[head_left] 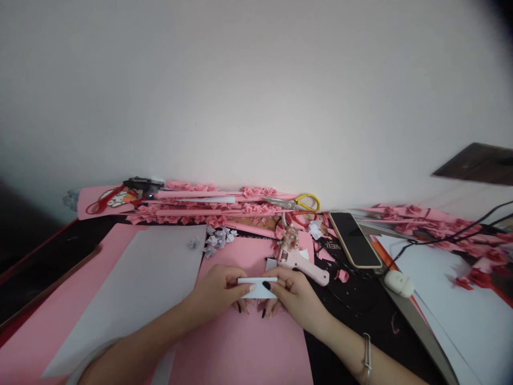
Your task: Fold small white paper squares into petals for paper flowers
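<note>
A small white piece of paper (260, 289) is held level between both hands, its top edge folded or rolled over. My left hand (219, 289) pinches its left end, thumb on the front face. At the right end my right hand (294, 293) grips it the same way, with a dark-nailed thumb on the paper. Below the hands lies a pink sheet (244, 347). Just beyond the right hand rests a pink glue gun (302, 263). Several folded white paper flowers (218, 239) sit beyond the left hand.
White sheets (140, 278) cover the left side. Pink paper-flower stems (192, 211) line the wall, with yellow-handled scissors (306, 202) on them. On the right are a phone (355, 239), a white earbud case (399, 283), dark cables (436, 238) and more white paper (460, 310).
</note>
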A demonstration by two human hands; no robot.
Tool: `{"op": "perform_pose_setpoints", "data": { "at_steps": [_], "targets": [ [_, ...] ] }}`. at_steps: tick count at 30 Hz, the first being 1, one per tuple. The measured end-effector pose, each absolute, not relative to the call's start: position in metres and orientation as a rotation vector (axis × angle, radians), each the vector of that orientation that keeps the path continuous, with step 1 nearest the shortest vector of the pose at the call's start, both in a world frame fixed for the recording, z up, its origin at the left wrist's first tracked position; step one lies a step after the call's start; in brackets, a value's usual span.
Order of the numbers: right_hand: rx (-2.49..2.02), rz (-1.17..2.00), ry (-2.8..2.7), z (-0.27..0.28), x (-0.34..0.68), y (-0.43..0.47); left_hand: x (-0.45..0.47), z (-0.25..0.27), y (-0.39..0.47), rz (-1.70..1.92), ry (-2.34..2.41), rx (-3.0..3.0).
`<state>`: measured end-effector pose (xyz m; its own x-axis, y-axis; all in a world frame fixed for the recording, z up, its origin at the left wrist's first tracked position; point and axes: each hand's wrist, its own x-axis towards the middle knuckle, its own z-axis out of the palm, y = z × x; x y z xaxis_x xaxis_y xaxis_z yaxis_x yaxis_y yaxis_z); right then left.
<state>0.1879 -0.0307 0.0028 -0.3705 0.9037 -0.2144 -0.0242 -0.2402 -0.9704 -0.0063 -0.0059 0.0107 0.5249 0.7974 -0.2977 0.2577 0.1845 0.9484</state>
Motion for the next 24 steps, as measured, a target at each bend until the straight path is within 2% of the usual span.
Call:
{"op": "perform_pose_setpoints", "data": {
  "at_steps": [6,13,24],
  "targets": [
    [-1.156,1.673,-1.401,0.004,0.187,-0.031,-0.007,0.006,-0.009,0.471,0.987,1.388],
    [-1.119,1.320,-1.897,0.013,0.188,-0.036,-0.005,0.016,-0.019,0.344,0.873,1.435],
    [-1.048,1.416,-1.787,0.008,0.195,-0.028,-0.008,0.019,-0.016,0.328,0.758,1.273]
  ]
}}
